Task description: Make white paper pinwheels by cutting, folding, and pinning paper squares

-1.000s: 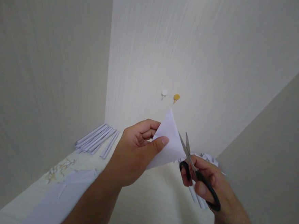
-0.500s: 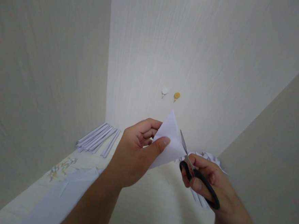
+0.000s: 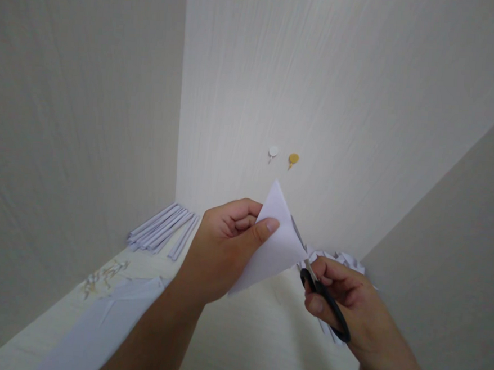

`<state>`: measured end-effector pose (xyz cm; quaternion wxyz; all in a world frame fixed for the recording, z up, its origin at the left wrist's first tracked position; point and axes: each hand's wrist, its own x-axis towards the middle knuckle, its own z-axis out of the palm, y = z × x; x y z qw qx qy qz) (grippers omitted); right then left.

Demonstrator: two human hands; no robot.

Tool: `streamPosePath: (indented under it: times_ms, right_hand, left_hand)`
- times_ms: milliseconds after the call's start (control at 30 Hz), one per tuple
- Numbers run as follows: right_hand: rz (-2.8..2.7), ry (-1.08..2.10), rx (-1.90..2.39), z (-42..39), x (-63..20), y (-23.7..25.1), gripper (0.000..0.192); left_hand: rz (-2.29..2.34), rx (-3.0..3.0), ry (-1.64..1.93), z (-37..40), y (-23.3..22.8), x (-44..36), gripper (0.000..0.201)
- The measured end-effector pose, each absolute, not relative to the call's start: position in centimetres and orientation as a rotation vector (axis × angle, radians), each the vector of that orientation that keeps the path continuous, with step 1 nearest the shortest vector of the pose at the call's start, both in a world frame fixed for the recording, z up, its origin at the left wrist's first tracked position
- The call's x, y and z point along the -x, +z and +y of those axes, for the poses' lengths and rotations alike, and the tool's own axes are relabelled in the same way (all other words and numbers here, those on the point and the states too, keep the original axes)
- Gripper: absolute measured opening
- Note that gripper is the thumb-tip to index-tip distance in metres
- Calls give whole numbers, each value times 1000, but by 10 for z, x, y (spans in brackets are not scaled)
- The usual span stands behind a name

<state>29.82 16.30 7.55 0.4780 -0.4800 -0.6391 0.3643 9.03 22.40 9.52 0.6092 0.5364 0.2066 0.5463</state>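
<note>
So, snipping the folded paper triangle right now

Left hand point(image 3: 221, 251) pinches the white paper triangle point(image 3: 273, 240) up in the air, thumb on the front, fingers behind. Right hand point(image 3: 341, 296) is clamped around the black-handled scissors point(image 3: 319, 294), blades at the triangle's right edge and looking nearly closed. If I were coaching this: keep the paper taut, grip close to the cut line, and feed the paper into the blades rather than chasing it. 1 bundle of rolled paper sticks point(image 3: 161, 230) lies on the table point(image 3: 253, 343) by the left wall, crumpled scraps point(image 3: 345, 262) behind the scissors, 2 pins point(image 3: 283, 156) on the back wall.
</note>
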Motion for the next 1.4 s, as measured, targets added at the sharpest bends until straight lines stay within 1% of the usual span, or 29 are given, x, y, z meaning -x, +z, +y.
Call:
streamPosePath:
  times_ms: [300, 467, 1000, 1400]
  right_hand:
    - [-1598, 799, 1238, 161, -298, 74, 45]
    - [-1614, 814, 1243, 161, -300, 72, 43]
    - [-1597, 855, 1230, 160, -296, 74, 43]
    - [-1567, 881, 1203, 160, -294, 73, 41]
  left_hand:
    - [545, -1238, 1262, 226, 97, -90, 21]
    - [556, -1236, 1237, 226, 99, -90, 19]
    - [565, -1255, 1185, 225, 97, -91, 25]
    - [507, -1243, 1102, 224, 97, -92, 20]
